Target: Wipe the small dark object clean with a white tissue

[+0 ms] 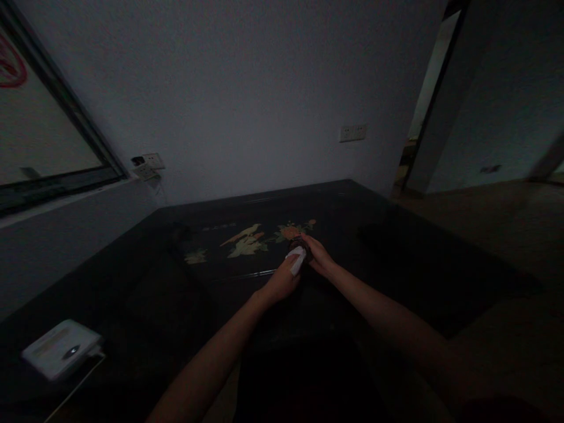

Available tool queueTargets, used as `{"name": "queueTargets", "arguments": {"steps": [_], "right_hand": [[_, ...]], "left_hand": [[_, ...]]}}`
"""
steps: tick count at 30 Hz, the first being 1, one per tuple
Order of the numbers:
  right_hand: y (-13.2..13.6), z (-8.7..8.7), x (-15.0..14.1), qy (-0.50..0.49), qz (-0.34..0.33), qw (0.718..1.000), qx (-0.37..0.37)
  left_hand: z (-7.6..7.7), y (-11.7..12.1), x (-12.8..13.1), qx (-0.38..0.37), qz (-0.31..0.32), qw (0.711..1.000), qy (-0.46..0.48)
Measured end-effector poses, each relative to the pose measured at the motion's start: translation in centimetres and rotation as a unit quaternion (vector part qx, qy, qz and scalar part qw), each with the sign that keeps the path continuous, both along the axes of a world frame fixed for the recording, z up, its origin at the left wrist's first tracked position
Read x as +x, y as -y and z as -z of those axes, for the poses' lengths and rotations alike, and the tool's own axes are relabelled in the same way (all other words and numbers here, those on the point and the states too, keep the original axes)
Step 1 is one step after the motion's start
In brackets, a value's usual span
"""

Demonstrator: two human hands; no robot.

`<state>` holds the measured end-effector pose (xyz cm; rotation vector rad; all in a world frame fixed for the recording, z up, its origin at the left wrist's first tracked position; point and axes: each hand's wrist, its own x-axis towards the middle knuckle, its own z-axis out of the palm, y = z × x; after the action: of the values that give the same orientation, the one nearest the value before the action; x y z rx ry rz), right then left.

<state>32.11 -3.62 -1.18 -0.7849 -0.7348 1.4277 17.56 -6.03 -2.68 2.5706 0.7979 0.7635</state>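
Note:
Both my hands meet over the middle of a dark lacquered table with a painted flower-and-bird pattern. My left hand is closed around a small white cloth or tissue, pressed against a small dark round object. My right hand grips that dark object from the right side. The room is dim, so the object's details do not show.
A white box-like device with a cable lies at the table's near left corner. Wall sockets sit at the back left, another pair on the far wall. A framed picture hangs left; a doorway opens right.

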Motion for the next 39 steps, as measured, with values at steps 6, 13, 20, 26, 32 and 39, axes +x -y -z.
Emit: {"name": "queueTargets", "arguments": {"steps": [6, 13, 20, 26, 32, 39], "right_hand": [[0.1, -0.1, 0.1, 0.006, 0.01, 1.0, -0.001], [-0.1, 0.2, 0.0, -0.002, -0.005, 1.0, 0.009], [-0.1, 0.0, 0.0, -0.008, 0.013, 1.0, 0.014], [0.0, 0.1, 0.1, -0.013, 0.01, 1.0, 0.015], [-0.1, 0.2, 0.0, -0.019, 0.006, 1.0, 0.013], [0.0, 0.2, 0.0, -0.008, -0.009, 1.0, 0.016]], "left_hand": [[-0.2, -0.3, 0.2, -0.113, 0.027, 0.989, 0.09], [-0.6, 0.0, -0.1, -0.028, 0.006, 0.999, 0.014], [-1.9, 0.7, 0.1, 0.134, -0.084, 0.974, -0.162], [-1.9, 0.1, 0.3, 0.222, -0.073, 0.959, -0.163], [-1.4, -0.4, 0.0, 0.137, -0.048, 0.98, -0.133], [0.2, -0.8, 0.0, -0.003, -0.019, 0.999, 0.049]]}}
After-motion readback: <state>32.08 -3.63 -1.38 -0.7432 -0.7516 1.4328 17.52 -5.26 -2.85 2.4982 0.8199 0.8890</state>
